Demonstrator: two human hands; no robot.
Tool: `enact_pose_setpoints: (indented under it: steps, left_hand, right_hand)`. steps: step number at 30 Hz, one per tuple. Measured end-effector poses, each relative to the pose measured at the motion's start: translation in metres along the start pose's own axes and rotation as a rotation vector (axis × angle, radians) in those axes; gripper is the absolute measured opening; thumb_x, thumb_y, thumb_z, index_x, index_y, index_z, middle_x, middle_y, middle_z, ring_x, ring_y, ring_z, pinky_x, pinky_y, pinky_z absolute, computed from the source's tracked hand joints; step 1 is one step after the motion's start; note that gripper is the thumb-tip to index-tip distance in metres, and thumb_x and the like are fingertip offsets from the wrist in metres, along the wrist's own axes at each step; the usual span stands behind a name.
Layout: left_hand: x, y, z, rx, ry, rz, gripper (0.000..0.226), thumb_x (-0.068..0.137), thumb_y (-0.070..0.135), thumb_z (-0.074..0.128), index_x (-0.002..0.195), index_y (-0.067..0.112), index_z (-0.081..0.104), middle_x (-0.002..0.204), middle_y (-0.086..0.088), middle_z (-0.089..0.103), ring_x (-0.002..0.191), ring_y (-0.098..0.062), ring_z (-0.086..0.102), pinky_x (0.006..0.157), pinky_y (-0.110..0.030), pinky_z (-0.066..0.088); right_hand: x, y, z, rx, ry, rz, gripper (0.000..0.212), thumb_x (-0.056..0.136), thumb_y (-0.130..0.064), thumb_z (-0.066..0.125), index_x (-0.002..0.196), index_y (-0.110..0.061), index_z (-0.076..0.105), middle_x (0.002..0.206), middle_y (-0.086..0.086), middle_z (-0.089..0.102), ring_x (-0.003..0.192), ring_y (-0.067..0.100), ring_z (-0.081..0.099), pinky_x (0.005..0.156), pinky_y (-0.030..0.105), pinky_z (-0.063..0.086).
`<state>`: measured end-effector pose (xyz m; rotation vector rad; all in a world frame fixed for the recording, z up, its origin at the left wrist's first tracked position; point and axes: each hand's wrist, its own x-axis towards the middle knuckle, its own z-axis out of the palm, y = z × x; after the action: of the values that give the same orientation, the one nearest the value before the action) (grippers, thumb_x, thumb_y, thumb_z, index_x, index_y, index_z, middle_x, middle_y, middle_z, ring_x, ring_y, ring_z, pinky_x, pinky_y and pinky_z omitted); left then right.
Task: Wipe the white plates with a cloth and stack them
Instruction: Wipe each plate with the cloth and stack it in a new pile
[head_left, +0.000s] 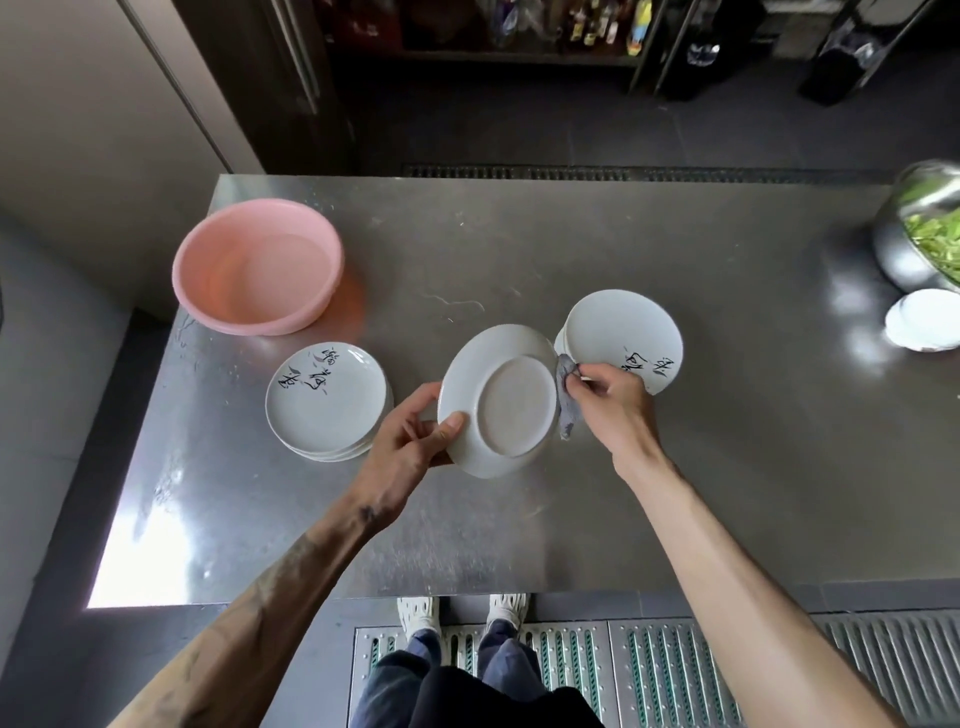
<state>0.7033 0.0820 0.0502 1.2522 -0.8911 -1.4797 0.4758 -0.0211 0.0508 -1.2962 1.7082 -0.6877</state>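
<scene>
My left hand (410, 441) grips the left rim of a white plate (501, 400), held tilted above the steel table with its underside facing me. Against the plate's right edge my right hand (615, 397) pinches a grey cloth (567, 400). A stack of white plates with black brush lettering (327, 402) sits on the table to the left. Another stack of white plates (618, 338) stands to the right, partly behind my right hand.
A pink plastic basin (260, 265) stands at the table's back left. At the far right edge are a steel bowl of green vegetables (924, 234) and a small white dish (922, 319). The steel table (493, 249) ends near my feet.
</scene>
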Motion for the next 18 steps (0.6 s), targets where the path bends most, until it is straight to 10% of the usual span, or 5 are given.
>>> enact_pose_setpoints:
  steps: [8, 12, 18]
  left_hand:
    - [0.021, 0.007, 0.012, 0.283, -0.175, 0.131, 0.028, 0.105, 0.013, 0.058, 0.133, 0.017, 0.063, 0.119, -0.004, 0.073, 0.104, -0.021, 0.071, 0.086, -0.032, 0.058]
    - [0.034, 0.012, 0.013, 0.708, -0.161, 0.295, 0.027, 0.107, 0.038, 0.054, 0.131, 0.029, 0.062, 0.105, 0.003, 0.070, 0.090, -0.030, 0.067, 0.082, -0.042, 0.056]
    - [0.056, 0.017, 0.034, 0.954, -0.146, 0.420, 0.023, 0.109, 0.043, 0.049, 0.130, 0.041, 0.057, 0.080, 0.006, 0.062, 0.065, -0.020, 0.055, 0.067, -0.027, 0.048]
  right_hand:
    - [0.026, -0.027, -0.028, 0.082, 0.006, 0.095, 0.020, 0.085, -0.052, 0.074, 0.077, -0.035, 0.075, 0.070, -0.029, 0.070, 0.073, -0.014, 0.063, 0.067, 0.016, 0.045]
    - [0.041, -0.032, -0.047, 0.158, -0.067, 0.178, 0.019, 0.081, -0.039, 0.081, 0.090, -0.023, 0.081, 0.091, -0.008, 0.076, 0.092, 0.009, 0.068, 0.086, 0.029, 0.058]
    - [0.054, -0.031, -0.074, 0.228, -0.039, 0.171, 0.016, 0.078, -0.016, 0.075, 0.086, -0.003, 0.069, 0.070, -0.002, 0.054, 0.064, 0.010, 0.053, 0.072, 0.029, 0.052]
